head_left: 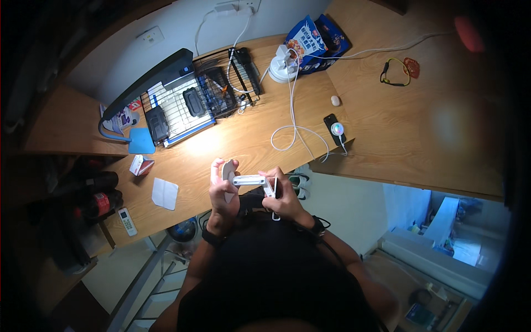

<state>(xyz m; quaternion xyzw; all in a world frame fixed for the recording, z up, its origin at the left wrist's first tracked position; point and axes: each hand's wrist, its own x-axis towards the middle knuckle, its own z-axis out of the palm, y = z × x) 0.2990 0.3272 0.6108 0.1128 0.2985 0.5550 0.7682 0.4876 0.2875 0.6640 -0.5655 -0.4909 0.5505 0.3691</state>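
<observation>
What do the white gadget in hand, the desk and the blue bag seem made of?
White gadget: probably plastic, smooth, evenly coloured; painted metal possible. Desk: wood or wood-look laminate, satin, with visible grain. Blue bag: likely plastic film, slightly glossy, creased.

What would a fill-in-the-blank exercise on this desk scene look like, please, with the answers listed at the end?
1. The jointed object held between the left hand and the right hand is mostly ____ in colour.
2. The flat base of the desk lamp is coloured ____.
3. The remote control lies farther to the person's ____ than the phone.
4. The person wears something dark around each ____.

Missing words: white; blue; left; wrist.
</observation>
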